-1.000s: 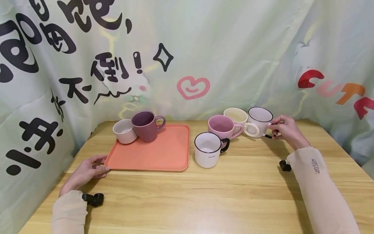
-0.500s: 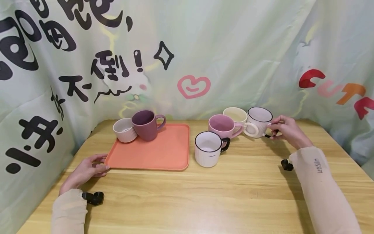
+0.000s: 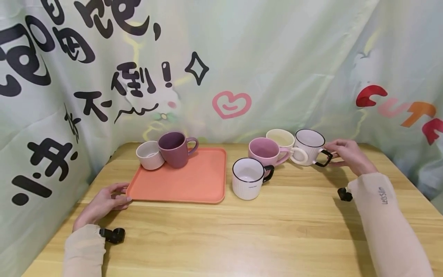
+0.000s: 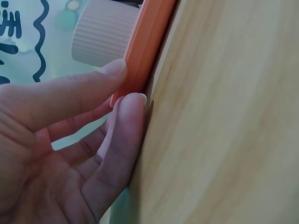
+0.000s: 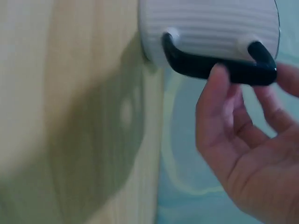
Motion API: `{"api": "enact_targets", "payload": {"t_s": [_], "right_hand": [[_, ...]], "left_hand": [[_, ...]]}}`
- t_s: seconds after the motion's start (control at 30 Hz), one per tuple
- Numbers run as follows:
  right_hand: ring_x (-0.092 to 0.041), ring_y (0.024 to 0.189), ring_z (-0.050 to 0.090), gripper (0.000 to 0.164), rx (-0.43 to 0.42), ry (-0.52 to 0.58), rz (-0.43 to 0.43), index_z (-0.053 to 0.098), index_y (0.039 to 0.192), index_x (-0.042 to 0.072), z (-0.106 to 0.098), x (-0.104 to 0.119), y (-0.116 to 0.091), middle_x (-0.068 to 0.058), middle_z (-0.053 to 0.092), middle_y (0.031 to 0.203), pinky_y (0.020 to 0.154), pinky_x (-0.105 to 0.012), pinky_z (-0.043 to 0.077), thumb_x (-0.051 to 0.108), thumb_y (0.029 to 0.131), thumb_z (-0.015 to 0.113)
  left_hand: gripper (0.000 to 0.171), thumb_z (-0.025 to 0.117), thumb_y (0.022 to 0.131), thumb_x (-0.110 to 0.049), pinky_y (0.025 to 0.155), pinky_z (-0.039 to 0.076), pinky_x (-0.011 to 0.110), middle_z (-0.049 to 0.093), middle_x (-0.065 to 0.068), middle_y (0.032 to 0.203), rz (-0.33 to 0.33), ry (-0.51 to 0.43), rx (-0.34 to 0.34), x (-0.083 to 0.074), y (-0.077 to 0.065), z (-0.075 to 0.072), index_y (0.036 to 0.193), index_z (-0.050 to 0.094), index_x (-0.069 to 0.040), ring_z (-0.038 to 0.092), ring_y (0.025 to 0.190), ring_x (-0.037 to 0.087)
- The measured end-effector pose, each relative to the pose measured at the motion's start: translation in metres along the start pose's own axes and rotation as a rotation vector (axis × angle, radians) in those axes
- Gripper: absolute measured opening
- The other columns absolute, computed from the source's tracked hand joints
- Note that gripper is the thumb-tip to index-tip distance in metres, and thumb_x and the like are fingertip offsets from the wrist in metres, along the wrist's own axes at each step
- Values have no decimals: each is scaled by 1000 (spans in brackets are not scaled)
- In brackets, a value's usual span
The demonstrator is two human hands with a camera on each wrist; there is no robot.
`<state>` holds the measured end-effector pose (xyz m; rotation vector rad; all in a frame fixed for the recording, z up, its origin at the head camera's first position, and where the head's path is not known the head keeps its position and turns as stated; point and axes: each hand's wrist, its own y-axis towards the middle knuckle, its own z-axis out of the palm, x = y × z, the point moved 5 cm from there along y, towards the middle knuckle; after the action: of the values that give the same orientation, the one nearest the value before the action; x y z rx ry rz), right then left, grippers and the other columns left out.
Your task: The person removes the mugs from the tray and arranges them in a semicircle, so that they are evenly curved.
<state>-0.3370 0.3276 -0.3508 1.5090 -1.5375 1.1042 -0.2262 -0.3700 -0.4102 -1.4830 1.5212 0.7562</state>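
Note:
My left hand (image 3: 103, 204) pinches the near-left corner of an orange tray (image 3: 187, 188); in the left wrist view, its digits lie on both sides of the rim (image 4: 142, 51). A ribbed pale cup (image 3: 150, 156) and a purple mug (image 3: 175, 152) stand on the tray's far left part. At the back right, my right hand (image 3: 351, 157) is beside a white mug (image 3: 306, 149) with a dark rim. Its thumb tip (image 5: 218, 74) is at the black handle (image 5: 196, 66), fingers loose and spread behind it.
Left of that mug stand a cream mug (image 3: 278, 135) and a pink mug (image 3: 263, 151), close together. Another white mug (image 3: 246, 184) with a black handle is in front, right of the tray. A printed curtain (image 3: 277, 69) hangs behind the wooden table (image 3: 214, 238).
My right hand has loosened from the white mug's handle and drawn slightly right, so more of the handle shows. The left hand stays at the tray corner. The head view has shifted slightly.

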Motion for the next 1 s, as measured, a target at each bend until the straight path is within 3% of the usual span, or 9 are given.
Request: {"api": "enact_targets", "payload": {"t_s": [0.2,0.33,0.43,0.7,1.0], "right_hand": [[-6,78,60,32,-55,-34,24,53,118,-3,-11,5,1,11,61,87,74,-28,61,26,108,48],[-6,78,64,20,-72,112,12,67,103,11,-14,14,0,12,66,83,70,-22,59,25,107,53],[-8,75,66,24,-101,268,-21,72,85,23,-16,24,-1,8,69,81,67,-21,59,19,104,58],[-8,76,68,19,-159,361,-124,73,84,20,-11,47,0,5,71,82,68,-20,59,18,101,65],[-7,78,68,16,-167,252,-147,71,85,26,-1,61,4,9,71,82,70,-19,59,22,100,66]], "left_hand": [[65,63,98,2,77,61,28,45,36,127,-10,11,1,2,0,0,145,25,24,64,89,8],[66,64,98,1,78,61,28,45,35,128,-30,16,0,2,0,0,146,25,23,64,90,8],[65,63,98,1,77,61,27,45,37,128,-26,26,-2,2,1,0,146,25,23,63,90,8],[64,63,98,3,76,61,28,44,39,129,-23,19,-1,3,2,0,145,25,23,64,88,8],[64,63,98,1,78,61,29,44,39,131,-27,21,2,3,2,0,146,26,22,64,90,10]]}}
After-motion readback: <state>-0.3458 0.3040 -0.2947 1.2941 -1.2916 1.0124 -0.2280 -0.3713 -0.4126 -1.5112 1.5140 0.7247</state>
